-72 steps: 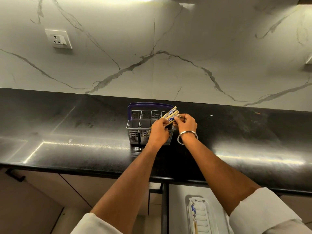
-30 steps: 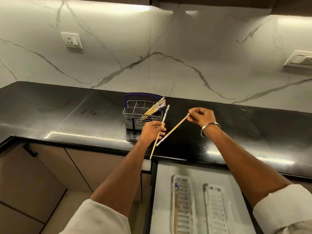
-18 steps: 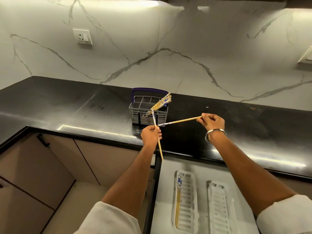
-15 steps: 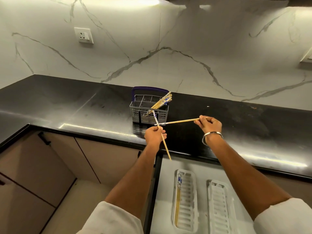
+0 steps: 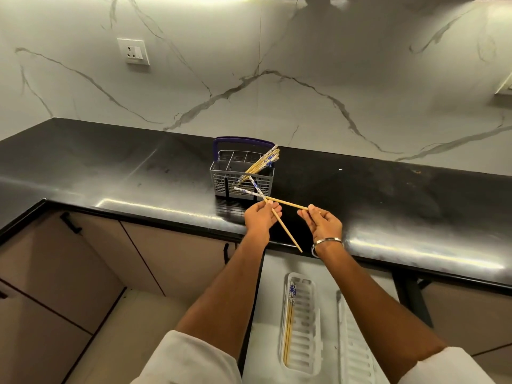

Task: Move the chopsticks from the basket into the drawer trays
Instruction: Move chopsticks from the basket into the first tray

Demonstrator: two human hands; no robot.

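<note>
A grey wire basket (image 5: 221,182) with a purple handle stands on the black counter, several chopsticks (image 5: 263,163) leaning out of its right side. My left hand (image 5: 260,218) pinches one chopstick (image 5: 286,231), its blue patterned end up and plain tip slanting down right. My right hand (image 5: 322,221) pinches a second chopstick (image 5: 288,203) by its plain end; it lies nearly level and crosses the first above my left hand. Below, the open drawer holds two white slotted trays; the left tray (image 5: 306,322) has a pair of chopsticks (image 5: 289,320) along its left edge, the right tray (image 5: 357,345) is bare.
The black counter (image 5: 110,173) meets a white marble wall with a socket (image 5: 133,51). Beige cabinet doors (image 5: 69,273) with black handles sit left of the open drawer (image 5: 270,289). A dark drawer frame (image 5: 410,295) runs on the right.
Both hands pulled one chopstick each out of the basket and drew them toward me over the counter edge. The right hand moved left toward the left hand, and the sticks now cross.
</note>
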